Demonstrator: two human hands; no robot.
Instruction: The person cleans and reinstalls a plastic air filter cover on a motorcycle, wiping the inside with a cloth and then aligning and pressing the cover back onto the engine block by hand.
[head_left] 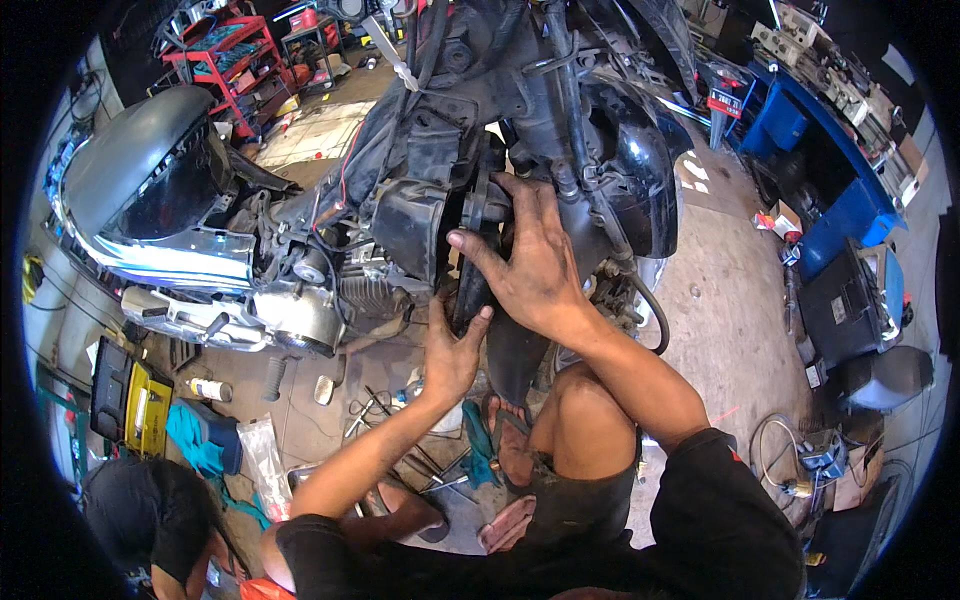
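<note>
A partly stripped motorcycle stands across the view, with its black frame [520,90] bare in the middle. Between the frame and a black plastic box [408,228] is a narrow black plastic cover [474,268], with a dark gap along its left side. My right hand [538,265] grips the cover's upper part, thumb on the left and fingers curled over its top. Lower down, my left hand [453,355] pinches the cover's bottom end, fingertips partly hidden behind it. The finned engine [365,290] sits left of my hands.
Screwdrivers and other hand tools [425,460] lie on the floor below my hands. An open yellow toolbox [150,405] and a crouching person in black [150,515] are at left. A red tool cart [235,65] stands far left, a blue metal cabinet [850,210] at right.
</note>
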